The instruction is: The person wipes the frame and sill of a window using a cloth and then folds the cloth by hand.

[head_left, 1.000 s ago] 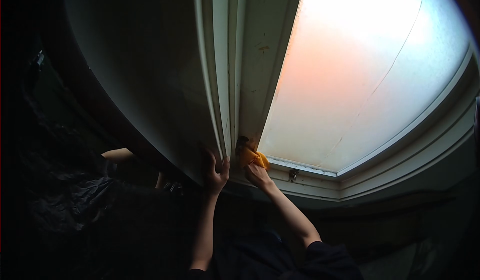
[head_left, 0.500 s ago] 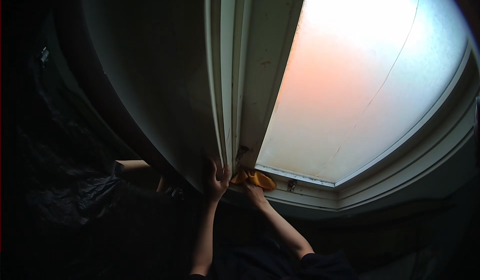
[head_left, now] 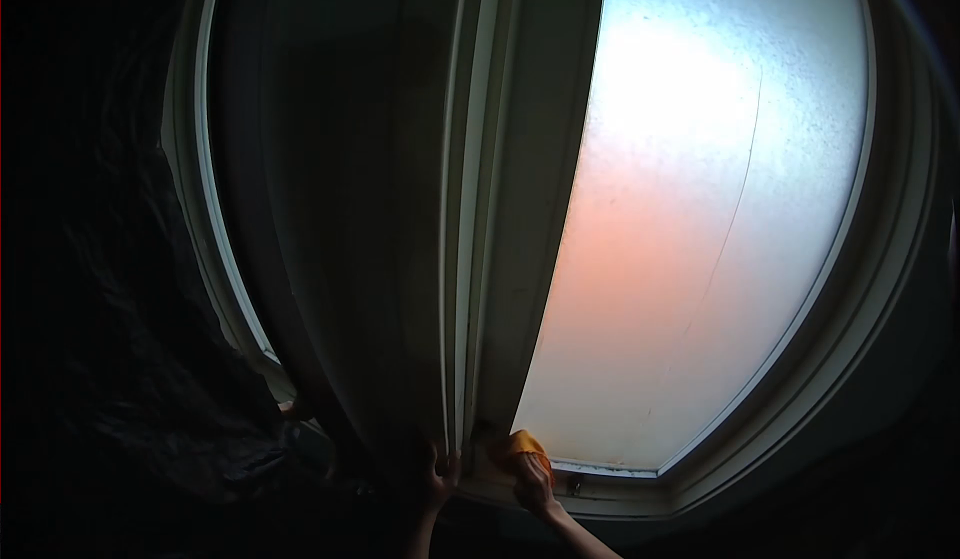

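My right hand (head_left: 535, 481) is closed on a yellow-orange cloth (head_left: 523, 445). It presses the cloth against the lower left corner of a bright frosted window pane (head_left: 680, 249), where the pane meets its frame. Just to the left, my left hand (head_left: 438, 477) grips the lower edge of a dark opened window sash (head_left: 360, 209); shadow hides part of its fingers. A small metal catch (head_left: 575, 482) sits on the bottom frame, right of the cloth.
The pale window frame (head_left: 840, 349) curves round the pane on the right. A thin crack-like line runs down the glass. At far left, dark crinkled sheeting (head_left: 150, 359) hangs beside another pale frame edge (head_left: 215, 199). Bare skin (head_left: 290, 407) shows there; whose is unclear.
My right hand has moved the cloth from the bottom frame up onto the pane's lower left corner. My left hand stays on the sash edge. The view has tilted upward.
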The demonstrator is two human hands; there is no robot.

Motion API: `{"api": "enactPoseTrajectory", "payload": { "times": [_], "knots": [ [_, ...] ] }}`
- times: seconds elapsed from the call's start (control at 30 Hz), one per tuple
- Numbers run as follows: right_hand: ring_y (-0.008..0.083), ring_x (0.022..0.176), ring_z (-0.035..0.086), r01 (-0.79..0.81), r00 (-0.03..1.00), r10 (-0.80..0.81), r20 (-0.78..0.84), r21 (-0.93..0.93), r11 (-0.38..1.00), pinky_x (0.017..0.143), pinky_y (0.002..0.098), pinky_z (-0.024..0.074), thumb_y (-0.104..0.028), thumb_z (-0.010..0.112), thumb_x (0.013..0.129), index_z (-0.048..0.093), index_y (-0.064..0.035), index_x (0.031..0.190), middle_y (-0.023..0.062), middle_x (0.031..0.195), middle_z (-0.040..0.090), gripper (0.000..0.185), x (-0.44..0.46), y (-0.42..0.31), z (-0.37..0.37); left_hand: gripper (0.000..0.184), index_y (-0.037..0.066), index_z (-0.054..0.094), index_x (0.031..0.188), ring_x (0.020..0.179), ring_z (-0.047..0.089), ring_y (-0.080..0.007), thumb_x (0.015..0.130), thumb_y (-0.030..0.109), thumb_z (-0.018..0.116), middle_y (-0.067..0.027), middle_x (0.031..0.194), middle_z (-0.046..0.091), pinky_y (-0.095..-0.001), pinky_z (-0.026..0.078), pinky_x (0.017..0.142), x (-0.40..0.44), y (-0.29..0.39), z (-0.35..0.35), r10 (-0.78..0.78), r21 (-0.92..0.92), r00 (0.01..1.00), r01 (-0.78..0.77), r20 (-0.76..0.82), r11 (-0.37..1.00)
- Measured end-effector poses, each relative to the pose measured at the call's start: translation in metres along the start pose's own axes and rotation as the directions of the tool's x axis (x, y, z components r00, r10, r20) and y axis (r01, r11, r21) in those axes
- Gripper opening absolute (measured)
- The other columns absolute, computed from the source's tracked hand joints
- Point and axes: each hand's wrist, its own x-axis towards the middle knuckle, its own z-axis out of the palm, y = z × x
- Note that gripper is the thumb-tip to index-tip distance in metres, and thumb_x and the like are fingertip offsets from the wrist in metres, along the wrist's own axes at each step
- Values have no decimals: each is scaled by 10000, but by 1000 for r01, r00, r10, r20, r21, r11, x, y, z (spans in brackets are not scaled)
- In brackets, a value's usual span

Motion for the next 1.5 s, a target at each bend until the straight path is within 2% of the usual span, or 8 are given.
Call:
{"api": "enactPoseTrajectory", "payload": {
  "times": [0.27, 0.33, 0.43, 0.63, 0.87, 1.0, 1.13, 1.5],
  "knots": [
    [367, 1130, 554, 437, 785, -498, -368, -240, 867, 903, 373, 489, -15, 590, 824, 174, 58, 1471, 277, 1359, 442, 773, 317, -119, -191, 571, -49, 447, 1337, 1192, 532, -360, 905, 269, 644, -241, 1274, 541, -397, 426, 1001, 8, 8, -1, 162, 74, 984, -157, -72, 985],
    [299, 1246, 452, 451, 850, -273, -450, 355, 819, 1001, 381, 396, -183, 507, 956, 337, -24, 1412, 198, 1342, 448, 512, 410, -153, -226, 624, -66, 409, 1361, 1274, 459, -360, 901, 284, 645, -258, 1336, 487, -396, 392, 1040, 8, 1, 1, 173, 169, 981, -157, -84, 973],
    [302, 843, 601, 526, 465, -753, -466, -538, 658, 736, 401, 508, -104, 537, 871, 528, 19, 1113, 188, 903, 597, 271, 519, -198, -294, 674, -82, 362, 1387, 1334, 383, -364, 894, 277, 651, -276, 1389, 428, -391, 345, 1080, 6, -11, 7, 171, 108, 982, -161, -84, 981],
    [378, 1031, 569, 97, 346, -743, -573, -766, 636, 917, 474, 432, -75, 463, 841, 478, 3, 1245, 270, 1106, 585, 411, 560, -236, -313, 699, -84, 307, 1415, 1348, 359, -371, 895, 243, 642, -283, 1428, 374, -394, 314, 1098, 3, -14, 7, 197, 85, 979, -191, -58, 978],
    [369, 1131, 534, 405, 860, -510, -25, -574, 712, 1053, 449, 355, -48, 459, 851, 504, -1, 1286, 221, 1144, 593, 440, 490, -282, -360, 704, -83, 289, 1420, 1354, 348, -377, 890, 220, 640, -284, 1438, 358, -389, 313, 1098, 7, 6, 2, 132, 132, 991, -128, -27, 983],
    [392, 1144, 533, 229, 314, -933, -174, -940, 252, 1120, 442, 269, -40, 543, 803, 533, 84, 1246, 259, 1076, 620, 460, 535, -240, -316, 712, -79, 285, 1423, 1355, 348, -374, 886, 219, 645, -282, 1441, 355, -388, 311, 1100, 9, 13, 0, 149, 118, 988, -143, -48, 983],
    [366, 1165, 543, 361, 787, -611, 81, -865, 349, 1115, 443, 274, -43, 518, 830, 584, 79, 1189, 233, 1098, 643, 385, 550, -233, -321, 710, -73, 273, 1431, 1367, 330, -366, 895, 220, 636, -270, 1456, 340, -388, 297, 1108, 6, -1, 2, 168, 140, 985, -160, -46, 977],
    [328, 1011, 633, 514, 538, -841, -63, -765, 387, 970, 353, 435, -36, 470, 853, 679, 65, 974, 217, 973, 672, 262, 474, -241, -315, 686, -61, 281, 1433, 1350, 363, -356, 897, 199, 622, -263, 1445, 365, -388, 315, 1102, 9, 10, 4, 213, 112, 973, -203, -87, 973]
  ]
}}
